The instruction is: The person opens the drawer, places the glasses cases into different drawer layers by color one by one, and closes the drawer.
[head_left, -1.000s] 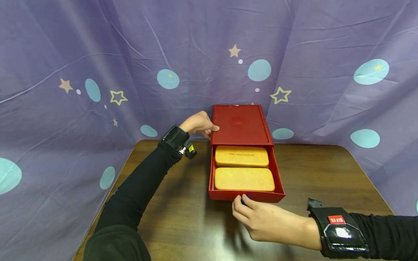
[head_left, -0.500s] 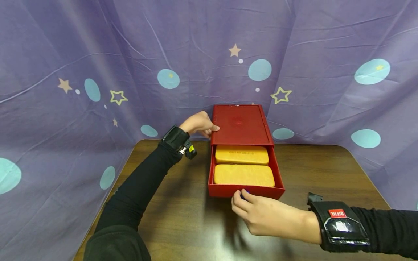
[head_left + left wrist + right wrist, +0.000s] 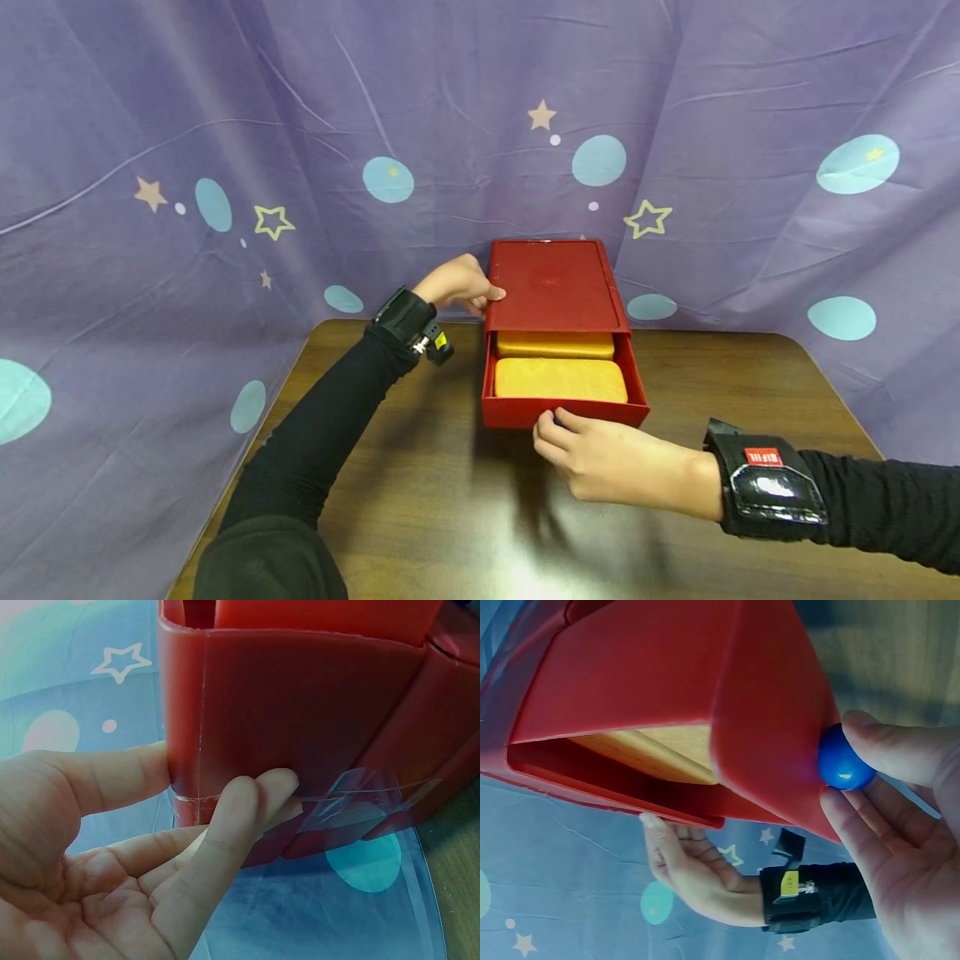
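Observation:
A red box casing (image 3: 553,287) stands at the table's far edge, with its red drawer (image 3: 517,412) partly pulled out toward me. Two yellow, rounded oblong cases or blocks (image 3: 559,379) lie one behind the other in the drawer, the rear one partly under the casing's top. With my left hand (image 3: 459,282) I grip the casing's left side; the thumb lies at its top edge and the fingertips rest against the side wall. Thumb and fingers of my right hand (image 3: 618,460) pinch a round blue knob (image 3: 845,759) on the drawer front.
The brown wooden table (image 3: 420,500) extends to both sides and in front of the box. Behind it hangs a purple curtain (image 3: 480,125) with stars and ovals. Clear tape (image 3: 349,799) crosses the casing's side in the left wrist view.
My right hand has moved away from me with the drawer, which has slid further into the casing. Less of the rear yellow block shows. My left hand stays in place.

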Demonstrator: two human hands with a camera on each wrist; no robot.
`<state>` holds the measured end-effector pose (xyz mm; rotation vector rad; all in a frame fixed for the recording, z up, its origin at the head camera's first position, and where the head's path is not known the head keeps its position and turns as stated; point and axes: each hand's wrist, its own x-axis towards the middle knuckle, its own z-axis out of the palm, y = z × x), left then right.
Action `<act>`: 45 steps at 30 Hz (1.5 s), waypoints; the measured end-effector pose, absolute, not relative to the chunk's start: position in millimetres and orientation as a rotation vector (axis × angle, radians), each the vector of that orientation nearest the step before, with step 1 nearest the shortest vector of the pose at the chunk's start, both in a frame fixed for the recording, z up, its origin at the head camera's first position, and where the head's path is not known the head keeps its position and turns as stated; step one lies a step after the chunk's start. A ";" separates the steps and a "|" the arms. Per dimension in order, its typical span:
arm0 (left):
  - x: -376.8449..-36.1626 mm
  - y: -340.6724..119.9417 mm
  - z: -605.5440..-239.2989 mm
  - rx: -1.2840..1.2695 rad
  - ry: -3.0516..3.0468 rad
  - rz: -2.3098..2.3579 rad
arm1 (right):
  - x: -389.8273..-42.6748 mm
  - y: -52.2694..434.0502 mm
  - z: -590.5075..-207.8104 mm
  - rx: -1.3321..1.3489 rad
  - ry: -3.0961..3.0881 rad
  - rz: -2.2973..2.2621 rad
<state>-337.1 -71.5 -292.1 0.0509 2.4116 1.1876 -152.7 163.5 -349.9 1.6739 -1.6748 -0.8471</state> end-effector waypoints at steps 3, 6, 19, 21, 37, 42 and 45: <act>-336.7 -71.2 -292.3 0.049 2.419 1.178 | -156.2 163.9 -349.8 1.667 -1.664 -0.836; -336.0 -70.7 -291.8 0.040 2.417 1.181 | -159.6 164.4 -350.1 1.670 -1.650 -0.831; -336.8 -71.8 -293.3 0.037 2.415 1.198 | -164.4 169.3 -350.7 1.675 -1.655 -0.807; -337.0 -71.7 -293.8 0.036 2.413 1.203 | -165.1 169.7 -350.4 1.670 -1.662 -0.813; -336.2 -69.9 -292.2 0.024 2.422 1.154 | -205.1 167.9 -359.2 1.555 -1.716 -0.799; -337.3 -70.1 -291.8 0.009 2.414 1.160 | -217.2 166.6 -361.8 1.527 -1.708 -0.767; -338.6 -70.2 -292.0 0.001 2.412 1.155 | -222.6 166.3 -362.1 1.519 -1.725 -0.768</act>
